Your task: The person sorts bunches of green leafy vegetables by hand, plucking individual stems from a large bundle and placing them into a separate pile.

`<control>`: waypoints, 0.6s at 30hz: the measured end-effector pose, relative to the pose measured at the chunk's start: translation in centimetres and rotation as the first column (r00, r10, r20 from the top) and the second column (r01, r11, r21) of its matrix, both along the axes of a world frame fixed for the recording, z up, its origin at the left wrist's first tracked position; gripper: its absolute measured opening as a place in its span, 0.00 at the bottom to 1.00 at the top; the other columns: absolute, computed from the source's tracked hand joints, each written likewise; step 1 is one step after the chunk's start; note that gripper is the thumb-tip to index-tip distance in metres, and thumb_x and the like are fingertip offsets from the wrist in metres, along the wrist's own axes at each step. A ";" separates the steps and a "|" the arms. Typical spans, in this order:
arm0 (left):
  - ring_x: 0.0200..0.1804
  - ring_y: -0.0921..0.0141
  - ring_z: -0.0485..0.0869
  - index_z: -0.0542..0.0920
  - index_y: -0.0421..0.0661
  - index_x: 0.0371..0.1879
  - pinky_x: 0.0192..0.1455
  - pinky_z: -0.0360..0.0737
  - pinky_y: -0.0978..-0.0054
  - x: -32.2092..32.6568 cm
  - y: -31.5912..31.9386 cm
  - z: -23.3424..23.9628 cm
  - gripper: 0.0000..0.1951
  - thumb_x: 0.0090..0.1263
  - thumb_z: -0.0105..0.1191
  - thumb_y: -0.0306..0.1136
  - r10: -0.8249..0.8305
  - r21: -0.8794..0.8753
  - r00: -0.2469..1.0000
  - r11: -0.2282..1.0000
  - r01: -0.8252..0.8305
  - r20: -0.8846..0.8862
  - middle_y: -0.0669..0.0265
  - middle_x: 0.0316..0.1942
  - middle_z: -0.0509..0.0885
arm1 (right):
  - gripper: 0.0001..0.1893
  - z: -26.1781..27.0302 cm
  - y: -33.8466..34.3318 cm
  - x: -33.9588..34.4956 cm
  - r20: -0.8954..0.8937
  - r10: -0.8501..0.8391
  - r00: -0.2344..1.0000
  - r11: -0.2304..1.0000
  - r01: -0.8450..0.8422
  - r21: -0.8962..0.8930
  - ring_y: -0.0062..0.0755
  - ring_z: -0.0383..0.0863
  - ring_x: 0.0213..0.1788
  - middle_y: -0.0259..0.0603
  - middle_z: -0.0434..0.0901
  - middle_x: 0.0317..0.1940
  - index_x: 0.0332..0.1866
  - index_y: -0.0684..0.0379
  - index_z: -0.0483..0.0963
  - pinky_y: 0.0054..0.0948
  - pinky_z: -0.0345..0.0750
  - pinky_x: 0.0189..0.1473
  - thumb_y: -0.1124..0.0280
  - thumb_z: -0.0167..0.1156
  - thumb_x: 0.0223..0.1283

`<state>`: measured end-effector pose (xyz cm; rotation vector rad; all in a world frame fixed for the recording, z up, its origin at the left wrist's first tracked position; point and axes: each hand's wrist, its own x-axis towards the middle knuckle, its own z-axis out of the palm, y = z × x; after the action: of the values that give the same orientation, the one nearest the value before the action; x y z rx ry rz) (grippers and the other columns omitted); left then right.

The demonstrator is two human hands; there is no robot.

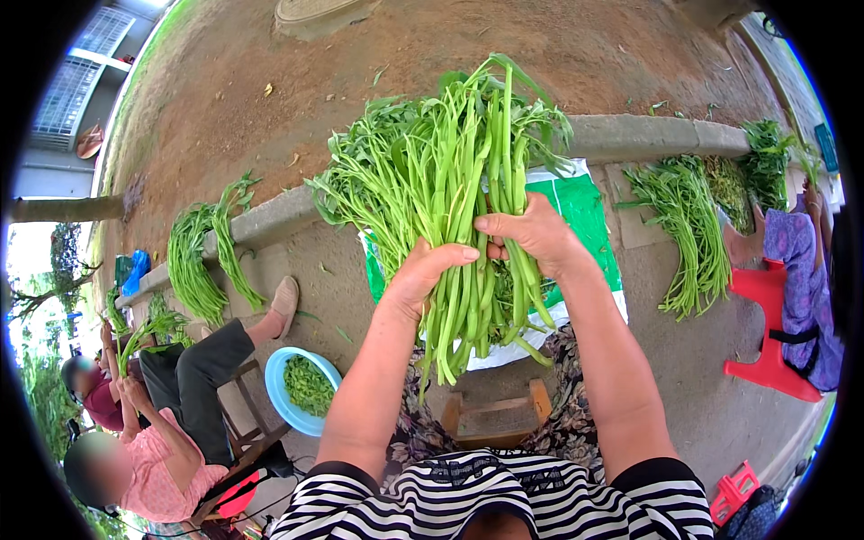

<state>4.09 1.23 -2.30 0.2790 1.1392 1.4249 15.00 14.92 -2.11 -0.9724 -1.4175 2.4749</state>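
A thick bunch of water spinach (449, 223) with long pale-green hollow stems spans both my hands, its leaves pointing away from me. My left hand (425, 273) wraps the left side of the bunch, thumb across the stems. On the other side, my right hand (533, 236) grips several stems, its thumb almost meeting the left one. Cut stem ends hang towards my lap. Beneath the bunch lies a green and white plastic sack (587, 209), partly covered by loose greens. The fingers under the stems are mostly hidden.
A light-blue basin (304, 351) of picked leaves stands at left, near a seated person (169, 445) holding greens. Piles of water spinach lie at left (196, 263) and right (695, 236) along a stone curb (648, 135). Another person sits at right by a red plastic stool (763, 324).
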 end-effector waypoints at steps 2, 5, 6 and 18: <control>0.38 0.65 0.83 0.70 0.38 0.54 0.41 0.83 0.68 0.2 0.2 0.1 0.27 0.51 0.56 0.29 0.032 -0.020 0.999 0.999 -0.032 0.002 0.55 0.39 0.82 | 0.12 0.3 0.1 0.0 0.074 -0.067 0.995 0.998 0.066 0.012 0.25 0.76 0.25 0.38 0.77 0.27 0.39 0.64 0.75 0.23 0.73 0.24 0.77 0.63 0.45; 0.38 0.65 0.84 0.70 0.38 0.53 0.41 0.83 0.68 -0.2 -0.2 0.1 0.26 0.51 0.56 0.28 0.083 -0.077 0.996 0.993 -0.085 -0.019 0.54 0.40 0.82 | 0.14 0.7 0.2 0.2 -0.036 -0.184 0.982 0.983 0.184 0.016 0.25 0.75 0.23 0.37 0.76 0.25 0.40 0.65 0.73 0.23 0.73 0.25 0.74 0.61 0.45; 0.40 0.66 0.83 0.66 0.34 0.55 0.45 0.82 0.67 -0.6 -0.2 -0.2 0.29 0.51 0.56 0.24 0.077 -0.075 0.996 0.994 -0.074 0.042 0.54 0.39 0.83 | 0.17 0.1 0.9 0.4 -0.029 -0.153 0.988 0.984 0.155 0.083 0.26 0.76 0.23 0.38 0.76 0.26 0.42 0.66 0.71 0.24 0.76 0.27 0.72 0.61 0.45; 0.37 0.69 0.82 0.77 0.38 0.45 0.44 0.78 0.73 -2.3 0.0 -1.0 0.21 0.48 0.60 0.24 0.136 -0.166 0.912 0.963 -0.214 -0.387 0.62 0.37 0.83 | 0.13 -1.2 2.2 0.8 -0.146 -0.248 0.958 0.892 0.167 -0.421 0.24 0.74 0.19 0.39 0.74 0.22 0.41 0.65 0.69 0.21 0.72 0.19 0.80 0.60 0.50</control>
<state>1.80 1.19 -3.31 0.3160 1.6490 1.4318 15.79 17.08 -3.33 -0.8565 -0.7092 2.6588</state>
